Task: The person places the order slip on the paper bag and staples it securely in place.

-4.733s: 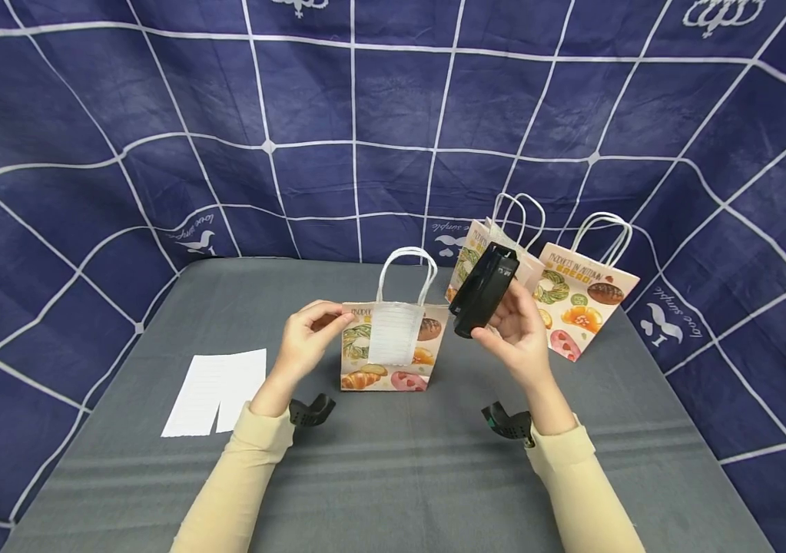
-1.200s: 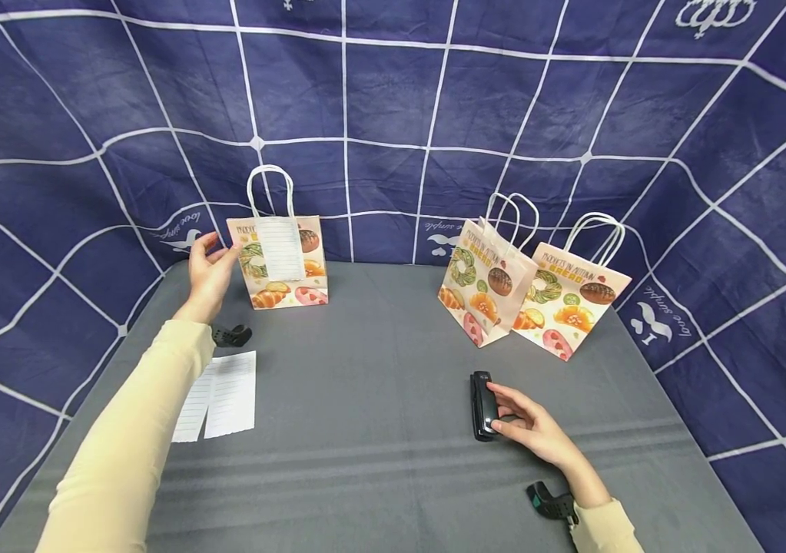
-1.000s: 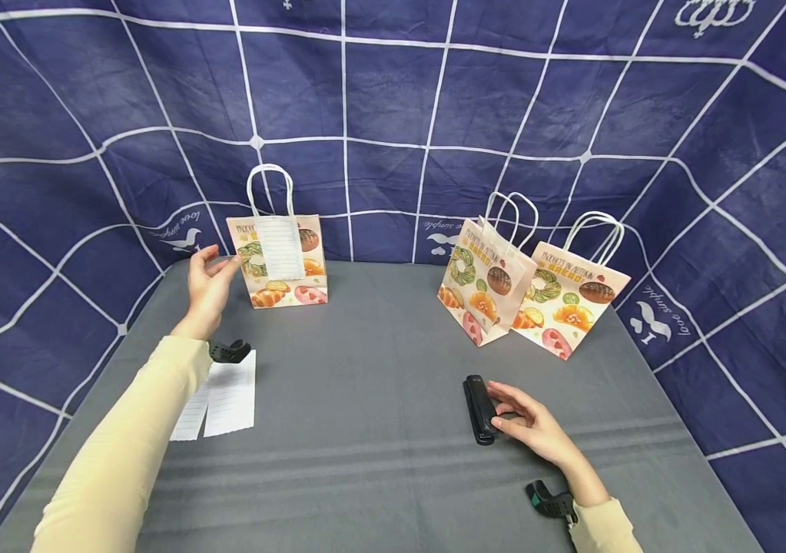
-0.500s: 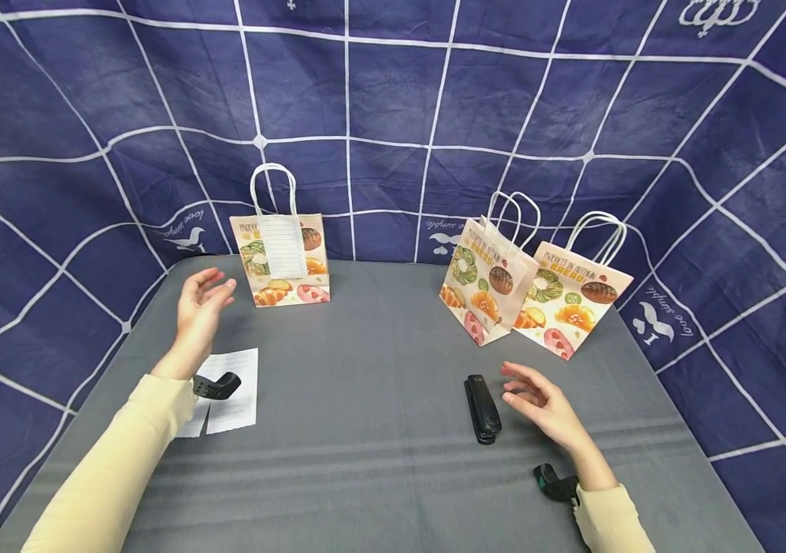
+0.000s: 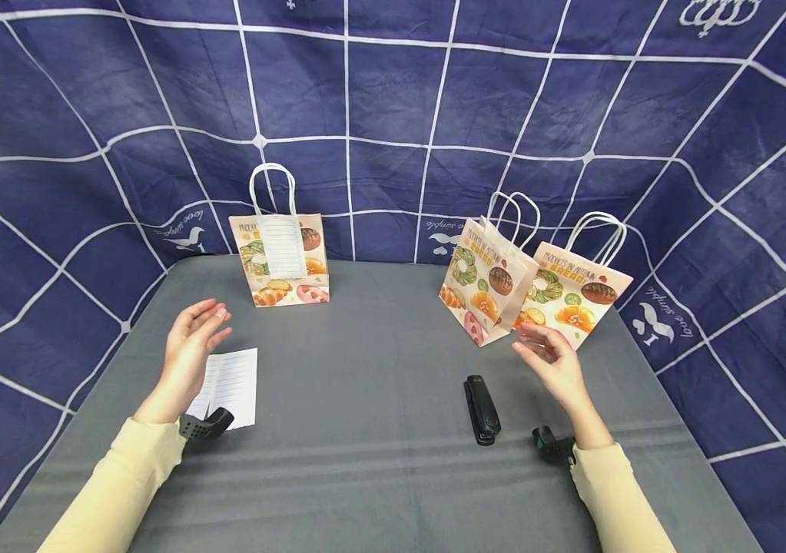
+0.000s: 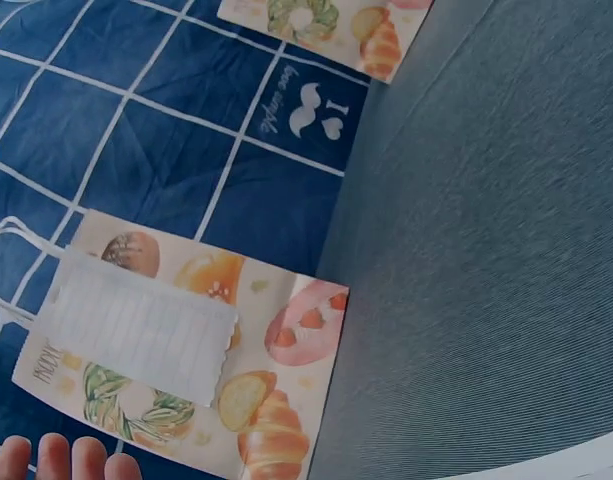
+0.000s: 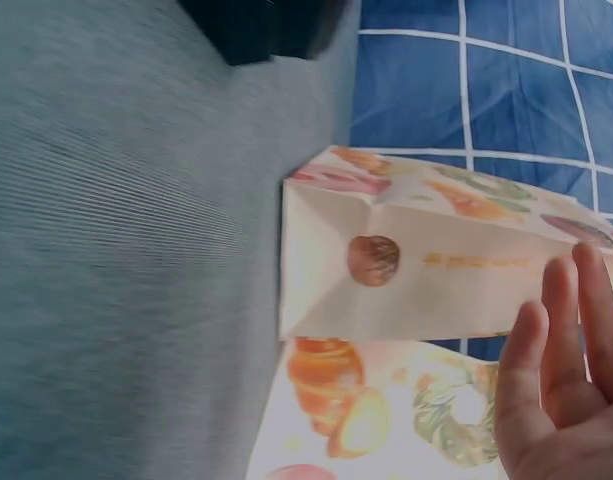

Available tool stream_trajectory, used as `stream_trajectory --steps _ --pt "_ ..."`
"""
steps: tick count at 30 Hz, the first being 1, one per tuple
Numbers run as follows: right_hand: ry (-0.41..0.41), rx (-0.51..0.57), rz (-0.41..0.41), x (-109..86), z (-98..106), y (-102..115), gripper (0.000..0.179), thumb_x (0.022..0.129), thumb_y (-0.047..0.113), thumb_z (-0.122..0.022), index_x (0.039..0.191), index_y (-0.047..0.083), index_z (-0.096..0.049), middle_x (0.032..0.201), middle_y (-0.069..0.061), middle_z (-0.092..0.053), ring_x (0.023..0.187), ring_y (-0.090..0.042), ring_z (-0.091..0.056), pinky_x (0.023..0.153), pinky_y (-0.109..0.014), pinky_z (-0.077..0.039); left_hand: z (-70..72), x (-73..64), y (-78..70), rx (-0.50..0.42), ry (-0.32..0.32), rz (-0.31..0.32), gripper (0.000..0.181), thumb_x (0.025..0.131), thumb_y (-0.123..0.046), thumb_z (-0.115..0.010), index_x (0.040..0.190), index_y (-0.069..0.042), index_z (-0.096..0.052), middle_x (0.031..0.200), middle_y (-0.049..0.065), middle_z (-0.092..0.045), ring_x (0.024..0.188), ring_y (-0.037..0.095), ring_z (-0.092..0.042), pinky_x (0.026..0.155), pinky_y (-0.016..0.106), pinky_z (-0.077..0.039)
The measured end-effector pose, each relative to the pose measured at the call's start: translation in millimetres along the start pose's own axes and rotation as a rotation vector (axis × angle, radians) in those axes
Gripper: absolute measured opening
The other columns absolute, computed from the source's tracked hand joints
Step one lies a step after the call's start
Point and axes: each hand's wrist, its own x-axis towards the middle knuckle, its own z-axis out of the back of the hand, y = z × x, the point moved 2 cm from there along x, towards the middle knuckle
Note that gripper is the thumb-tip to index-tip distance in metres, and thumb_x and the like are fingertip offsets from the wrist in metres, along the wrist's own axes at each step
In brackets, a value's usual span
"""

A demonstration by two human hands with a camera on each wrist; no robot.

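Note:
My left hand (image 5: 188, 353) hovers over the left side of the table with its fingers loosely bent and nothing in them. Beneath it lie lined paper pieces (image 5: 237, 384), partly covered by the wrist. Beyond stands a paper gift bag (image 5: 313, 280) with bread prints and white handles; a lined paper slip (image 5: 282, 246) hangs on its front. My right hand (image 5: 558, 369), relaxed and holding nothing, is in front of two similar paper bags (image 5: 482, 280), overlapping the rear-right bag (image 5: 579, 296) in the head view. A black stapler (image 5: 482, 409) lies left of this hand.
A grey cloth (image 5: 365, 461) covers the table. Blue curtain (image 5: 393, 100) with white grid lines rises behind and at both sides, close to the bags. Each wrist wears a black camera mount (image 5: 207, 424).
The slip-bearing bag went from the centre to the back left, and the left hand let go and drew back. The right hand set down the stapler, released it and moved toward the right bags.

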Motion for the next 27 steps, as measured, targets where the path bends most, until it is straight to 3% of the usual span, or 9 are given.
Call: stream_trajectory --steps 4,5,10,12,15,16,20,24,27 --pt "-0.080 -0.014 0.006 14.4 1 5 0.037 0.083 -0.002 -0.068 0.117 -0.009 -0.056 0.114 -0.017 -0.060 0.096 -0.006 -0.058 0.081 -0.017 -0.047 5.1 -12.2 5.0 0.015 0.006 -0.029 0.031 0.092 -0.009 -0.060 0.118 -0.004 -0.044 0.106 0.002 -0.055 0.098 0.012 -0.057 0.082 0.019 -0.048" --pt "-0.100 -0.005 0.011 17.6 1 6 0.036 0.083 0.000 -0.069 0.116 -0.008 -0.057 0.113 -0.015 -0.061 0.096 -0.006 -0.058 0.081 -0.017 -0.047 9.3 -12.8 9.9 -0.017 0.011 -0.048 0.030 0.091 -0.006 -0.061 0.117 -0.003 -0.046 0.106 0.003 -0.057 0.098 0.013 -0.058 0.081 0.020 -0.049" --pt "-0.201 0.081 0.079 32.1 -1 6 0.039 0.078 0.015 -0.077 0.112 0.001 -0.063 0.108 -0.006 -0.064 0.094 -0.006 -0.057 0.081 -0.016 -0.045 20.3 -23.8 22.5 0.027 -0.014 -0.098 0.033 0.088 -0.007 -0.066 0.117 -0.003 -0.052 0.109 0.005 -0.061 0.096 0.010 -0.060 0.081 0.018 -0.047" --pt "-0.249 0.066 0.083 36.9 -1 7 0.040 0.077 0.015 -0.078 0.111 0.001 -0.063 0.107 -0.007 -0.064 0.095 -0.007 -0.057 0.083 -0.018 -0.044 21.2 -30.6 23.2 0.098 -0.040 -0.089 0.033 0.088 -0.012 -0.066 0.117 -0.006 -0.052 0.110 0.003 -0.060 0.097 0.007 -0.059 0.082 0.016 -0.045" --pt "-0.316 -0.009 0.033 42.2 -3 12 0.041 0.078 0.008 -0.077 0.113 -0.004 -0.060 0.108 -0.015 -0.062 0.097 -0.010 -0.055 0.087 -0.025 -0.044 26.2 -36.7 29.7 0.126 -0.064 -0.087 0.031 0.088 -0.009 -0.066 0.116 -0.005 -0.053 0.108 0.000 -0.060 0.097 0.005 -0.058 0.083 0.014 -0.043" --pt "-0.328 -0.018 0.017 44.3 -3 11 0.042 0.078 0.005 -0.076 0.115 -0.006 -0.059 0.110 -0.018 -0.060 0.099 -0.011 -0.055 0.090 -0.028 -0.043 24.8 -40.5 28.4 0.173 -0.083 -0.074 0.030 0.088 -0.011 -0.066 0.115 -0.007 -0.053 0.107 -0.002 -0.059 0.097 0.004 -0.057 0.083 0.013 -0.042" --pt "-0.342 -0.018 -0.006 50.4 -4 16 0.047 0.076 -0.003 -0.074 0.120 -0.008 -0.055 0.117 -0.022 -0.057 0.106 -0.019 -0.053 0.095 -0.038 -0.041 29.2 -46.2 38.4 0.208 -0.141 -0.054 0.030 0.088 -0.001 -0.063 0.116 0.000 -0.052 0.105 -0.003 -0.059 0.098 0.005 -0.056 0.082 0.012 -0.042" --pt "-0.325 -0.013 0.005 52.6 -9 35 0.050 0.076 -0.006 -0.072 0.121 -0.012 -0.051 0.121 -0.026 -0.054 0.111 -0.032 -0.050 0.096 -0.046 -0.039 29.0 -51.2 43.3 0.371 -0.200 -0.017 0.038 0.085 0.005 -0.065 0.119 0.007 -0.050 0.110 0.000 -0.057 0.106 0.006 -0.052 0.091 0.015 -0.040" --pt "-0.305 0.014 -0.006 54.5 -13 43 0.051 0.077 -0.007 -0.071 0.122 -0.014 -0.048 0.123 -0.028 -0.051 0.113 -0.039 -0.048 0.096 -0.044 -0.039 31.2 -53.5 49.1 0.526 -0.214 -0.039 0.043 0.081 0.005 -0.068 0.121 0.006 -0.052 0.115 0.003 -0.056 0.112 0.005 -0.050 0.099 0.019 -0.036"
